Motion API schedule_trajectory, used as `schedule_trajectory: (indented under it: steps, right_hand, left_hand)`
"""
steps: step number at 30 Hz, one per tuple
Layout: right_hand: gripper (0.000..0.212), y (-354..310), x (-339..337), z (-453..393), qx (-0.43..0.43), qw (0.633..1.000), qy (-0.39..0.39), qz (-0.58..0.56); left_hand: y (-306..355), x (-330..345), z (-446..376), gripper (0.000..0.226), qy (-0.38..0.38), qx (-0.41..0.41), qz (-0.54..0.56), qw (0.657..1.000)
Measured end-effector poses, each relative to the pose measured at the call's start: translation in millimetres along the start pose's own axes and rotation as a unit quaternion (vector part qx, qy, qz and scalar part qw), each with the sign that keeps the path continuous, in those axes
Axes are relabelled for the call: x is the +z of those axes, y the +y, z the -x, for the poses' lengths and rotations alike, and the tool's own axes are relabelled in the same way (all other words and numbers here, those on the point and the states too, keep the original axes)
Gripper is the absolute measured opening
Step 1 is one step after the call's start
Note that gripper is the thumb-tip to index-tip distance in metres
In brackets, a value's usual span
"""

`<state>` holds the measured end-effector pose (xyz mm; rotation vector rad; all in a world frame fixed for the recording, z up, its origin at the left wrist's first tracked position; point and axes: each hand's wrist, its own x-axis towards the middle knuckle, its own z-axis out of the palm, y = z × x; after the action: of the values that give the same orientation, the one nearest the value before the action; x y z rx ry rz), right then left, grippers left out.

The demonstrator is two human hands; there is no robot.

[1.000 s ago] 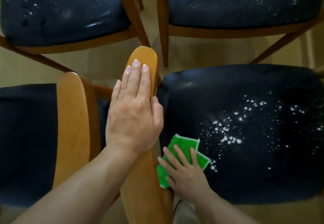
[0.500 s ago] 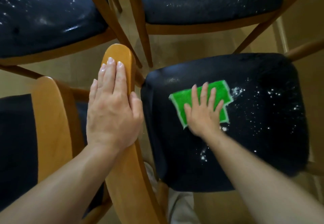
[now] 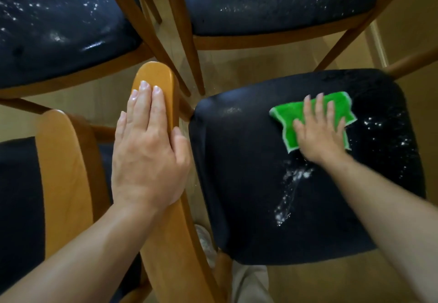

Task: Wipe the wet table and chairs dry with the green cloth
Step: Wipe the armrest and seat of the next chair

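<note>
On the near chair's dark seat (image 3: 248,184) — green cloth (image 3: 288,122), now farther right than before, under the flat, spread right hand (image 3: 318,136); left hand (image 3: 147,155) flat on the wooden backrest (image 3: 163,243). No legible writing.

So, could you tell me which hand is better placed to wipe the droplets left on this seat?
Right. The right hand already presses the cloth flat on the seat, beside the droplets. The left hand rests on the chair back.
</note>
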<state>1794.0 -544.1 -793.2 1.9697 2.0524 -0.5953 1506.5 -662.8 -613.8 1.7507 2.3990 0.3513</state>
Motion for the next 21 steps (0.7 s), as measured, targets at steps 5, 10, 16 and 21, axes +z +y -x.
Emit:
schedule_trajectory:
  steps: [5,10,16,21]
  right_hand:
    - [0.068,-14.5,2.4,22.0,0.031,0.999,-0.042,-0.009]
    - [0.073,-37.8,47.2,133.2,-0.049,0.992,-0.119,0.02]
    - [0.068,-30.3,64.1,186.0,-0.141,0.974,-0.176,0.006]
    - [0.081,-7.5,39.3,107.8,-0.051,0.995,-0.062,-0.062]
  left_hand:
    - [-0.9,-0.7,-0.4,0.063,-0.005,0.001,0.001,1.0]
    - [-1.9,0.3,-1.9,0.063,-0.009,-0.002,-0.015,1.0]
    - [12.1,1.1,-3.2,0.066,-0.018,0.002,-0.08,0.997]
    - [71.7,35.9,7.6,0.072,-0.133,0.07,-0.101,0.984]
